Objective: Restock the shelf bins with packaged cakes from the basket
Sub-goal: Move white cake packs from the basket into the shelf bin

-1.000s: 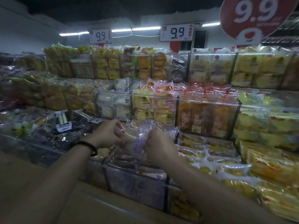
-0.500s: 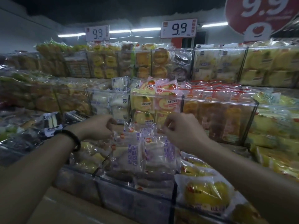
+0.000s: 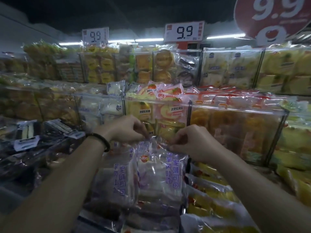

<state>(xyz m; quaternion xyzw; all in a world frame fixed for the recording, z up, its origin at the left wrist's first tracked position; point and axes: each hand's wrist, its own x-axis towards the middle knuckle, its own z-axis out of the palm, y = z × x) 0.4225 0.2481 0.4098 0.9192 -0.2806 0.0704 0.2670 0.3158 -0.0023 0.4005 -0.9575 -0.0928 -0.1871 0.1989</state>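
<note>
Standing purple-print cake packs (image 3: 159, 174) upright in front bin (image 3: 101, 221) | left hand (image 3: 125, 130) and right hand (image 3: 190, 142) are each pinching a top seam | packs, bunched between the fists a second ago, are now sitting side by side | judging placement nearly finished; basket not in view

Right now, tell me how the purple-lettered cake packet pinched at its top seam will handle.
The purple-lettered cake packet is probably light, since the left grip and right grip hold it by fingertip pinches alone. Its glossy, crinkled film looks slippery and floppy. The pale cake inside likely squashes easily.
</note>
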